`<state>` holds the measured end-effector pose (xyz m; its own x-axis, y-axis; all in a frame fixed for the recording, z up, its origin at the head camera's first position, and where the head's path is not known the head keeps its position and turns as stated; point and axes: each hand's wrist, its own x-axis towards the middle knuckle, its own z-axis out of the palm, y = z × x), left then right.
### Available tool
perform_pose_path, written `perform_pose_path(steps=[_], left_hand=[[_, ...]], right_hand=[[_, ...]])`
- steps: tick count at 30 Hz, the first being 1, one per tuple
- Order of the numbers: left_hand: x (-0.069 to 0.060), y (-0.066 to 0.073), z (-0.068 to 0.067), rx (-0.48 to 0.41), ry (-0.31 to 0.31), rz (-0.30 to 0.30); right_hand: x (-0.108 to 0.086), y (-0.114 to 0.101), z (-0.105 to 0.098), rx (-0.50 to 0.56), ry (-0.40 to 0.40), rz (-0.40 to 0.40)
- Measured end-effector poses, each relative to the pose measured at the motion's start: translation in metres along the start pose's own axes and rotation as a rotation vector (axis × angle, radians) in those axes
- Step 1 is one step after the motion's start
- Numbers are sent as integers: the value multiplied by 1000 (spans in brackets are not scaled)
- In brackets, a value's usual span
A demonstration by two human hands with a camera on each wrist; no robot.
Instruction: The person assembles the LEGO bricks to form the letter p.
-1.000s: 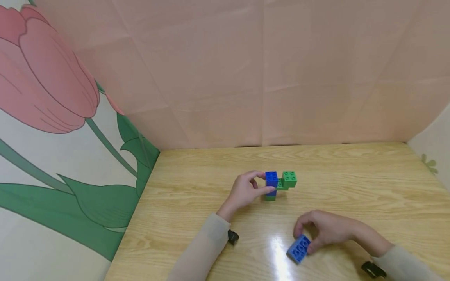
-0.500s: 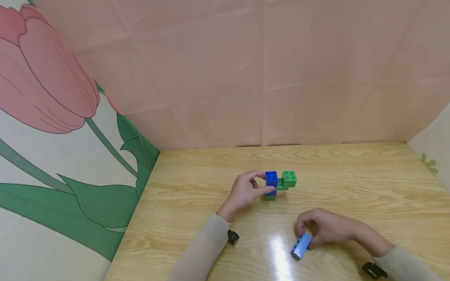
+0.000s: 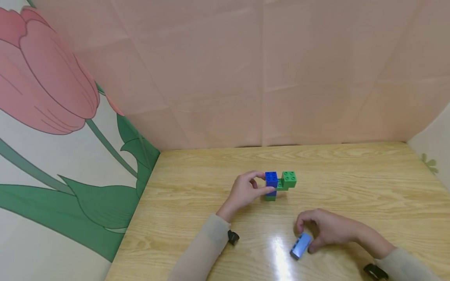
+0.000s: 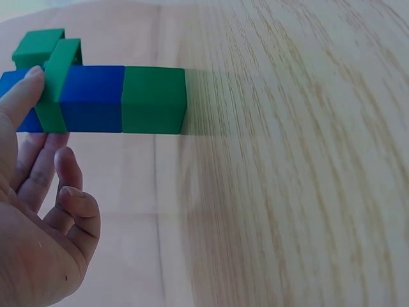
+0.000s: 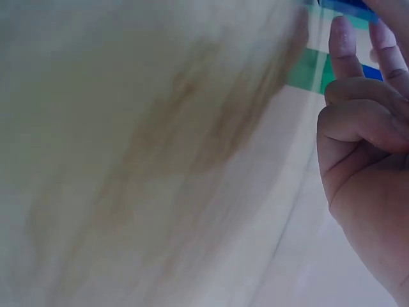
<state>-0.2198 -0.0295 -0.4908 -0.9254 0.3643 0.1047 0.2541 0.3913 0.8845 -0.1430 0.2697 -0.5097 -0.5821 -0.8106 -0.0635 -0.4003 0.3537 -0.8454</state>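
In the head view, my left hand (image 3: 246, 188) pinches the upper blue brick (image 3: 271, 178) of an upright stack between thumb and fingers. A green brick (image 3: 270, 198) forms the base of this stack. From its right side juts a flat green piece (image 3: 282, 184), with a green brick (image 3: 289, 179) on top. Nearer the front, the fingers of my right hand (image 3: 328, 226) curl round a loose blue brick (image 3: 300, 246) turned on its side. My right thumb is close to this brick; contact is hard to make out. The left wrist view shows the stack's lower blue brick (image 4: 92, 99).
The wooden table (image 3: 197, 175) carries the stack and reaches back to a pink cloth wall (image 3: 211, 78). A tulip-patterned panel (image 3: 52, 78) borders the left side, and a pale panel (image 3: 434, 148) the right.
The loose blue brick has turned from studs showing upward to a smooth side facing up. My right hand has shifted slightly, its thumb lately moving outward. My left hand and the stack stay put.
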Motion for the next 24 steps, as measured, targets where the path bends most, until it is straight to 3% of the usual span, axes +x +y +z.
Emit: perform_pose_path(steps=[5, 15, 24], left_hand=[[-1, 1, 0, -8, -7, -13], [-1, 1, 0, -14, -7, -18], [-1, 0, 1, -3, 4, -4]], right_hand=[[-2, -3, -4, -48, 2, 2], [1, 0, -10, 14, -81, -18], [2, 5, -7, 41, -86, -84]])
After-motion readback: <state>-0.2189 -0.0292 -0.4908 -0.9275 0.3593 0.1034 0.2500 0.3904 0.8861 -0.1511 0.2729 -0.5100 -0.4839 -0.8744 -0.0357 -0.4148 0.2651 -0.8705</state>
